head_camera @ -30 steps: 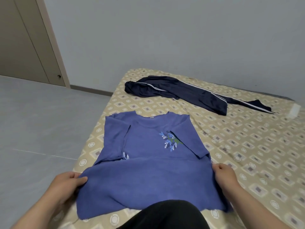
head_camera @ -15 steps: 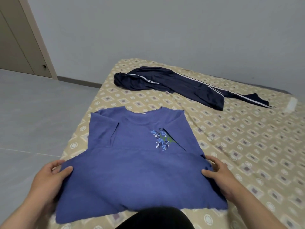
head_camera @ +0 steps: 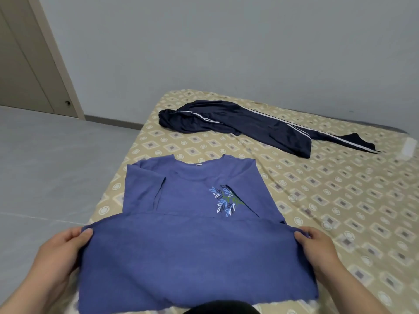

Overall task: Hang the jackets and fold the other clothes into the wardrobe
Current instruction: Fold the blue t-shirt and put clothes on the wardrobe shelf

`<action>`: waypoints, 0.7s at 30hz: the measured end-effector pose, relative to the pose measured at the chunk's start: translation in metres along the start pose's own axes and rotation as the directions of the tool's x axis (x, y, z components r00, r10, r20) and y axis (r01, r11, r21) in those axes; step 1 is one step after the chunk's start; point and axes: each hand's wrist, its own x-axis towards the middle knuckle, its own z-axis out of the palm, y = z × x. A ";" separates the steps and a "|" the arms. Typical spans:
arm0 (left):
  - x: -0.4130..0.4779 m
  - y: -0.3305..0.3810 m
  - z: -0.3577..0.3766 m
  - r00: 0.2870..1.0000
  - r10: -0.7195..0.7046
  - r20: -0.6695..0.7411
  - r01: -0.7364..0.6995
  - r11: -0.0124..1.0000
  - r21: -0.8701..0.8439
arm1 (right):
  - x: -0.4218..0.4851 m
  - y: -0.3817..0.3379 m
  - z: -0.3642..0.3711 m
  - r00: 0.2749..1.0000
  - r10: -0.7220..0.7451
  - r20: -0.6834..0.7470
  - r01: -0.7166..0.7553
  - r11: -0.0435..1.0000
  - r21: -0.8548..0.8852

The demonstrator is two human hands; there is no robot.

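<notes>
The bottom half of the blue shirt (head_camera: 181, 193) has been lifted higher since a second ago, and its folded edge now sits just under the leaf print (head_camera: 224, 200). The shirt lies on the bed (head_camera: 340, 211), close to the bed's left side. The left hand (head_camera: 61, 252) and the right hand (head_camera: 317, 248) each hold one corner of the fold, and each grip is pinched shut on the cloth. If one hand goes faster, the fold may land crooked. If a grip slips, that side may flop back down. A hard pull could drag the tucked sleeves out, or slide the shirt off onto the floor (head_camera: 45, 166). The dark striped garment (head_camera: 249, 123) lies well apart, farther up the bed.
</notes>
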 end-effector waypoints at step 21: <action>0.189 0.155 0.096 0.953 0.255 -0.163 -0.276 0.953 -0.122 | 0.190 -0.216 0.120 0.997 -0.056 0.043 0.036 0.926 0.375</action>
